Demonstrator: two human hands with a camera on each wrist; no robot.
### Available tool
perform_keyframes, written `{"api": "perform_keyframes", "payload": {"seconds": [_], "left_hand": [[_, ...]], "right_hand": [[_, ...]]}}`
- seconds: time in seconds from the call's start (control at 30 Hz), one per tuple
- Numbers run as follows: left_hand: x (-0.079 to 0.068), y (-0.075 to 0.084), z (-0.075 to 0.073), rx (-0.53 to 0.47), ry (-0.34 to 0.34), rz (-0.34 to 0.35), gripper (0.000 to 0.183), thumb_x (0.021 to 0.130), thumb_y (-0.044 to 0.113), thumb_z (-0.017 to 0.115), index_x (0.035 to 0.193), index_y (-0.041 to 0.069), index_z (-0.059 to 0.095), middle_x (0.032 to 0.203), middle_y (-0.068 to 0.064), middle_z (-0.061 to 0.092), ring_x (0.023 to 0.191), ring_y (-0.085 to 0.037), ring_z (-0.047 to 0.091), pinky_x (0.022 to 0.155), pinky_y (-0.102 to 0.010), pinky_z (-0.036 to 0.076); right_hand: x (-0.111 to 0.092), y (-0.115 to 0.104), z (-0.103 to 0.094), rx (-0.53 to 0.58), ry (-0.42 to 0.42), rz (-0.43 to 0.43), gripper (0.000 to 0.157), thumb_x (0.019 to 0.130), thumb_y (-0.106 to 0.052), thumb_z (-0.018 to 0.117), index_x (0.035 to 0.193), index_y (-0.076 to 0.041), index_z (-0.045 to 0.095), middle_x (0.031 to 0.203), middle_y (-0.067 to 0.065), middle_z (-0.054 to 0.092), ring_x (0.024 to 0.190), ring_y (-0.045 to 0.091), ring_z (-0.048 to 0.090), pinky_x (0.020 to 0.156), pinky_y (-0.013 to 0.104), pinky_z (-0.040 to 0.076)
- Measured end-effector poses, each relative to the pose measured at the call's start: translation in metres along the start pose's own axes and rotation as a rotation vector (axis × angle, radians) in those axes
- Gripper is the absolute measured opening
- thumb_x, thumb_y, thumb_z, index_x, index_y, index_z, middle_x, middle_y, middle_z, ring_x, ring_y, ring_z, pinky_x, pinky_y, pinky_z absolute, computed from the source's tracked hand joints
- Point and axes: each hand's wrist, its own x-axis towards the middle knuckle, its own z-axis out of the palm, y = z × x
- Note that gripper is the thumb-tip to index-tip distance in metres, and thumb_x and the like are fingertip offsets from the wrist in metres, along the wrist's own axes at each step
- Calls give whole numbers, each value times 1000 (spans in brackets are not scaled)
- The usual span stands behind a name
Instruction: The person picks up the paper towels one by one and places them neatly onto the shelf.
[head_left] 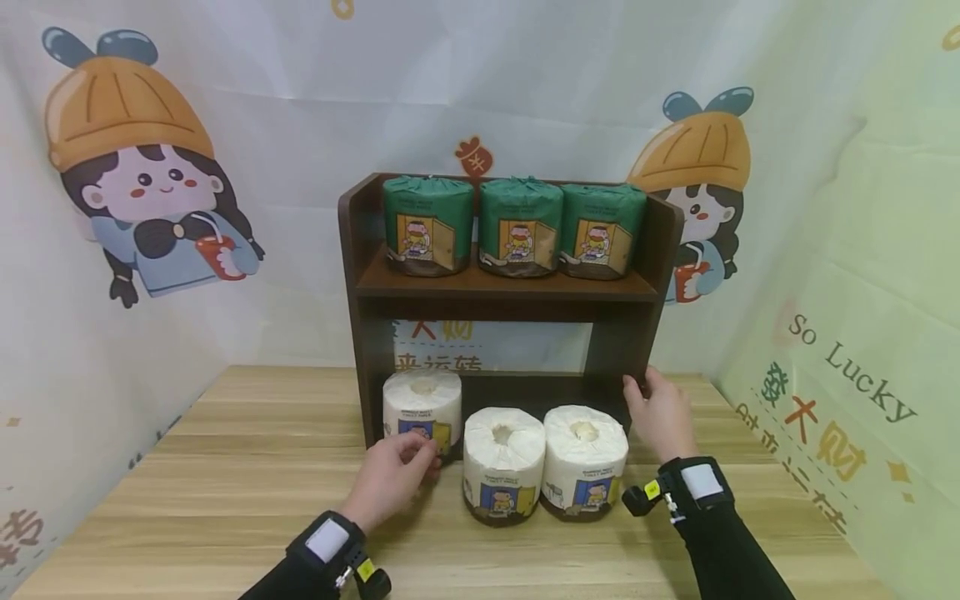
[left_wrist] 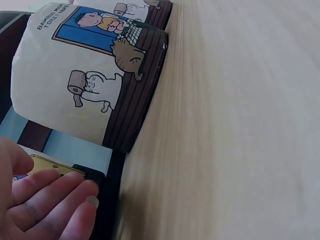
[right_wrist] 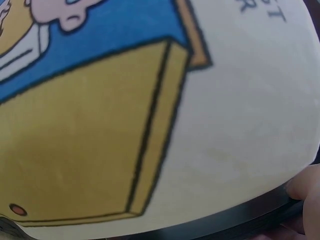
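My left hand (head_left: 396, 473) is at the front of a white-wrapped toilet paper roll (head_left: 422, 398), which stands in the lower left of a dark brown two-tier shelf (head_left: 506, 285). Its fingers (left_wrist: 55, 195) are loosely bent and overlap the printed yellow door low on that roll. Two more white toilet paper rolls stand side by side in front of the shelf, a middle one (head_left: 504, 458) and a right one (head_left: 584, 450). My right hand (head_left: 663, 414) holds the shelf's right side panel low down, thumb at the front edge. The right roll's printed wrapper (right_wrist: 235, 125) fills most of the right wrist view.
On the upper tier, three green-wrapped toilet paper rolls stand in a row: left (head_left: 428, 196), middle (head_left: 521, 200) and right (head_left: 604, 200). The shelf rests on a light wood-grain table (head_left: 247, 467). A white printed cloth (head_left: 300, 150) hangs behind and along both sides.
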Motion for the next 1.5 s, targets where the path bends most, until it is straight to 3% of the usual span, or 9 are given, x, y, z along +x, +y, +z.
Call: {"api": "perform_keyframes", "payload": {"seconds": [0.2,0.43,0.6,1.07,1.33,1.5], "left_hand": [[3,-6,0,15,29,31,12,97,16,66,107,10,70,94,2,70,80,-9,63,74,-36,56],[5,-8,-1,-93,-54,63,38,97,11,66,132,1,56,124,-11,62,105,-18,61,90,-40,53],[6,-9,-1,-74,-110,46,50,97,15,67,141,1,48,139,-12,51,120,-25,51,99,-45,46],[8,-13,-2,-121,-237,66,67,98,14,65,153,1,28,154,-15,26,137,-23,26,107,-44,35],[8,-15,-3,-157,-200,85,64,97,14,67,150,0,33,151,-18,32,135,-28,30,107,-49,35],[7,-13,-4,-132,-192,59,63,97,21,68,150,6,37,149,-18,37,133,-30,35,106,-51,35]], "right_hand": [[1,0,0,-10,10,-13,28,105,-27,51,115,-3,61,103,21,67,83,31,62,66,48,56],[1,0,0,-12,11,-8,28,105,-27,51,116,-2,60,105,22,67,87,33,63,69,51,57],[1,1,-1,-4,-1,4,28,105,-26,51,118,-2,60,108,23,66,90,34,63,72,53,57],[-1,-1,-1,-9,4,4,28,105,-25,53,119,-2,60,108,23,67,89,35,64,71,53,57],[0,0,0,-12,10,-9,29,105,-26,52,119,-2,60,108,23,67,88,34,64,70,52,57],[0,-1,1,-12,21,-19,28,105,-26,52,116,-2,61,104,22,68,85,32,63,67,50,57]]}}
